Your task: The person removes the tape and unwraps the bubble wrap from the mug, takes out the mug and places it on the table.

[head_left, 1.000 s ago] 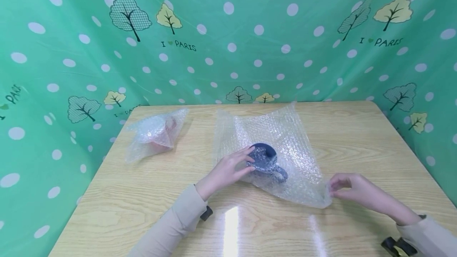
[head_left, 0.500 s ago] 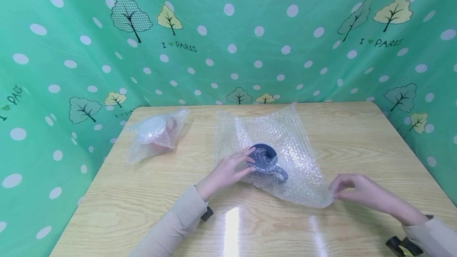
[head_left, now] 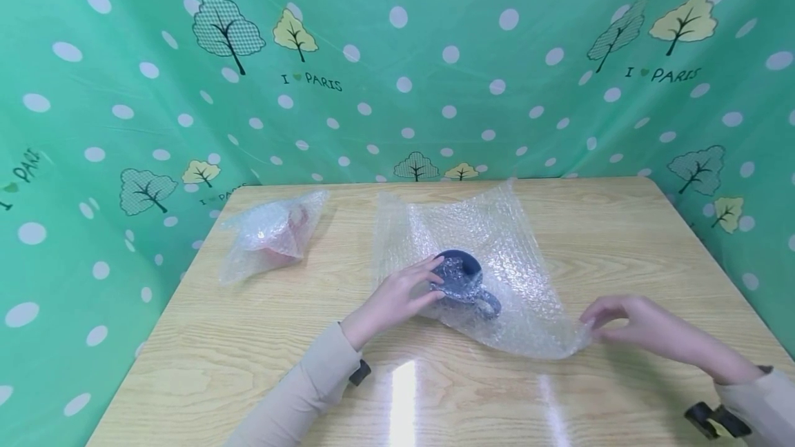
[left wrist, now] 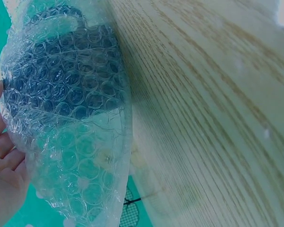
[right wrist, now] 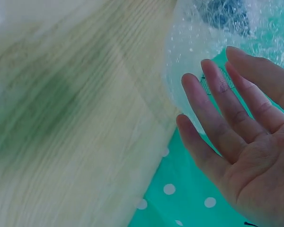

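Observation:
A dark blue mug [head_left: 466, 261] sits on a sheet of bubble wrap [head_left: 503, 240], with part of the sheet folded over its near side and handle. My left hand [head_left: 397, 295] holds the mug and wrap at the left, fingers by the rim and thumb on the near side. The left wrist view shows the mug [left wrist: 66, 71] through the clear bubbles, fingertips at its edge. Beside the wrap's right corner is my right hand [head_left: 652, 330]. Its fingers look straight and spread in the right wrist view, where the hand [right wrist: 246, 137] has its palm showing.
A bubble-wrapped pinkish object [head_left: 279, 236] lies at the back left of the wooden table [head_left: 248, 364]. Green dotted cloth [head_left: 397, 88] hangs behind and along both sides of the table.
My right hand has moved a little to the right, and the wrap's right corner has shifted slightly right and up. The left hand and the mug stay put.

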Motion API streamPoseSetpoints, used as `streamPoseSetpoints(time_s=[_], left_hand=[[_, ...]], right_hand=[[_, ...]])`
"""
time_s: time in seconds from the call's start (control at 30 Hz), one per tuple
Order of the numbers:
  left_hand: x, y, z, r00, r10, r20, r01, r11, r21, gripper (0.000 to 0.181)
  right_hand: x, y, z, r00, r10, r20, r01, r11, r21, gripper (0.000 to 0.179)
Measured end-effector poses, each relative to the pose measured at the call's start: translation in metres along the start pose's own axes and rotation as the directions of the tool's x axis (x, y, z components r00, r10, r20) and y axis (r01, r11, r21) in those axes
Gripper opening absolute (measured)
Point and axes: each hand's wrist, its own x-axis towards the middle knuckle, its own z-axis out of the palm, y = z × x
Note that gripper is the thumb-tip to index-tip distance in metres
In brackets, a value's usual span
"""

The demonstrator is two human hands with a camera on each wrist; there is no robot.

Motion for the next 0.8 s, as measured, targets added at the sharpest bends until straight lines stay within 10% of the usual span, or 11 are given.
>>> streamPoseSetpoints(time_s=[0.8], left_hand=[[-0.001, 0.001, 0.0, 1.0, -0.026, 0.008, 0.026, 1.0, -0.013, 0.026]], right_hand=[[0.033, -0.032, -0.046, 0.997, -0.036, -0.073, 0.024, 0.987, -0.159, 0.021]])
